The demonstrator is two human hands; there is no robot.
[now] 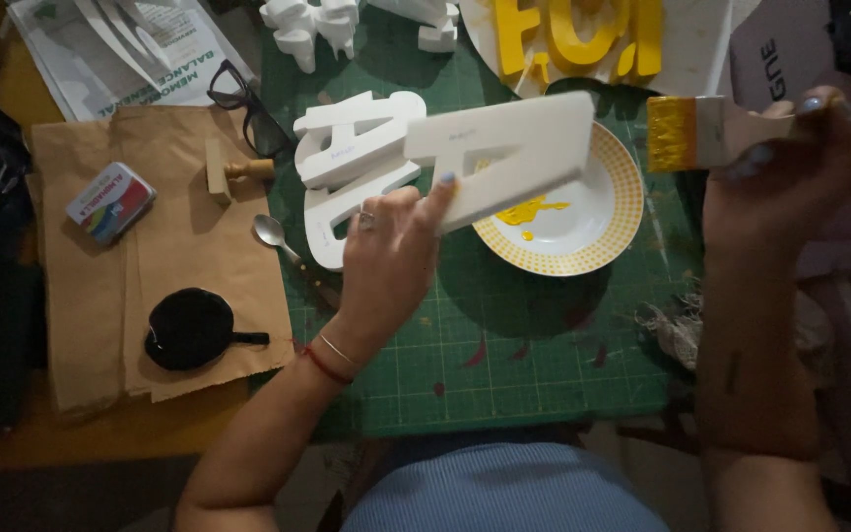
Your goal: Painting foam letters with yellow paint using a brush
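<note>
This looks like a home craft table set up for hobby painting. A green gridded cutting mat point(504, 365), stained with paint, covers the wooden tabletop, with brown paper point(169, 246) spread beside it. White foam letters point(357, 167), yellow-painted ones point(583, 34) and a plate point(598, 222) serving as a palette lie around.

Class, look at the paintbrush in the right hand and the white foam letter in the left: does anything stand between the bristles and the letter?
Nothing visible does. The paintbrush, bristles loaded with yellow paint, hangs just right of the white foam letter, with only open air over the plate between them.
</note>
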